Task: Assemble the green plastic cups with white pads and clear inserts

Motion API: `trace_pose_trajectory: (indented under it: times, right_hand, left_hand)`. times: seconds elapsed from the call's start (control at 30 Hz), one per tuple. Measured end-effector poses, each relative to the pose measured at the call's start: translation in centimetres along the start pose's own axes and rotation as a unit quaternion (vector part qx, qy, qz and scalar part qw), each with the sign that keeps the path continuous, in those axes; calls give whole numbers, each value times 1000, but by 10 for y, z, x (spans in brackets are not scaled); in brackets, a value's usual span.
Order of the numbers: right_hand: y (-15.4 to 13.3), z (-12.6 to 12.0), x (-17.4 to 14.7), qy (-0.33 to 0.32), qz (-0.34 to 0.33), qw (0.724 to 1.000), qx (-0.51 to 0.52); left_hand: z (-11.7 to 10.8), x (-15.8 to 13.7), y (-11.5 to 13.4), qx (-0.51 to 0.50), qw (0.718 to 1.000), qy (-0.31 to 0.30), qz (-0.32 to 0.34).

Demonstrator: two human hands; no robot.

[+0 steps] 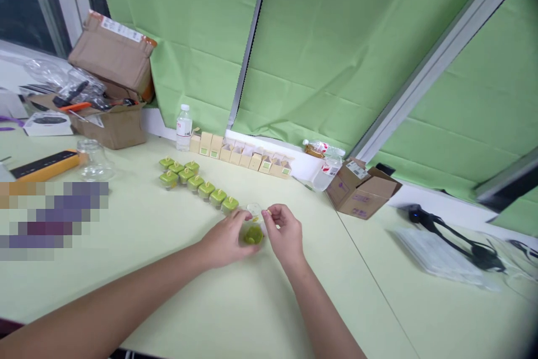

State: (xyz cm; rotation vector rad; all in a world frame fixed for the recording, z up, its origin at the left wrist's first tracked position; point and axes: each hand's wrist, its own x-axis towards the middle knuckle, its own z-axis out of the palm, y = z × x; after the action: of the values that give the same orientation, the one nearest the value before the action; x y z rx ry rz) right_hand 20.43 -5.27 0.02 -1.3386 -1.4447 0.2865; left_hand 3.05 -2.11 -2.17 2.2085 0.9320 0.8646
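Observation:
My left hand (227, 239) curls around a small green-topped container (253, 234), thumb on its near side and fingers on its far side. Just beyond it is a clear plastic piece (254, 210), partly hidden by my fingers. My right hand (286, 236) is closed in a pinch at the right of the container; something small and pale shows at its fingertips, too small to name. Several clear containers with green lids and yellow tabs (206, 190) stand in a slanting line to the left, with a few more grouped at its far end.
A row of small cream boxes (236, 154) lines the back, beside an upright water bottle (184, 128). Further right are another bottle (324, 174) and an open carton (357, 191). A clear jar (93, 160), an orange-black bar (46, 166) and a filled cardboard box (113, 126) stand left.

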Motion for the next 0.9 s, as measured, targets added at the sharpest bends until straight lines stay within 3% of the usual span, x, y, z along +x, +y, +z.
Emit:
trace_pose_trajectory:
  times: [0.17,0.37,0.47,0.9]
  right_hand:
    - [-3,6,-3,-43,-7,999,-28]
    - [-1,7,-4,-87,12,995,-39]
    - [2,8,-5,-110,24,993,-47]
    - [10,10,2,-64,88,994,5]
  left_hand:
    - [14,2,-2,90,996,-13,24]
    - [5,0,-6,88,996,-3,11]
    - [4,-1,-2,97,994,3,43]
    - [24,4,3,94,995,-2,10]
